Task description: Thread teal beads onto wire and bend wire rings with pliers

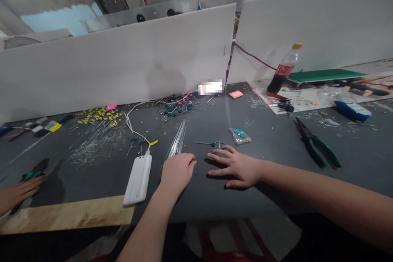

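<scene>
My right hand (236, 168) lies with its fingers spread on the dark table. Its index fingertip is beside a small wire piece (218, 145) with an oval wire cage, a teal bead and a thin straight stem. My left hand (178, 170) rests palm down with curled fingers; whatever they may hold is hidden. Just beyond its knuckles lies a bundle of thin straight metal wires (179, 141). A tiny teal bead (195, 173) sits between my hands. Farther ahead is a small clear bag (240, 135) with teal contents.
A white power bank (138, 180) with a cable lies left. Green-handled pliers (317, 143) and a cola bottle (281, 73) are right. Yellow pieces (95, 117) and teal wire pieces (176, 108) lie farther back. Another person's hand (23, 191) holds pliers (38, 166). A white partition (123, 65) stands behind.
</scene>
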